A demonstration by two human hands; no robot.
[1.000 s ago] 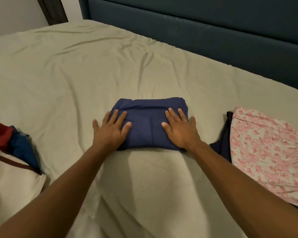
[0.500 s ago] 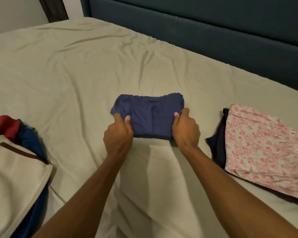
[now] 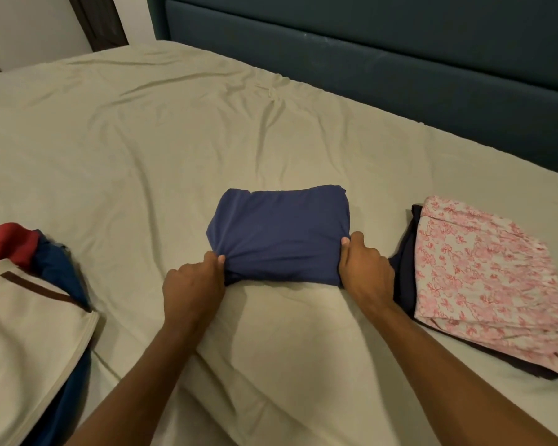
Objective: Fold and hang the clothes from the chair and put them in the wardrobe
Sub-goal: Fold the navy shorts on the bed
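Both hands are on the folded navy garment (image 3: 279, 233) at mid-bed; the left hand (image 3: 192, 284) pinches its near-left corner, thumb on top; the right hand (image 3: 364, 268) grips the near-right corner the same way; the cloth bunches at the left pinch; a pink floral piece (image 3: 484, 272) lies folded to the right on the beige sheet (image 3: 142, 140); a cream garment (image 3: 20, 333) sits left.

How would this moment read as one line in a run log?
left hand: grips navy garment near-left corner | right hand: grips near-right corner | garment: folded, on bed | right of it: pink floral stack
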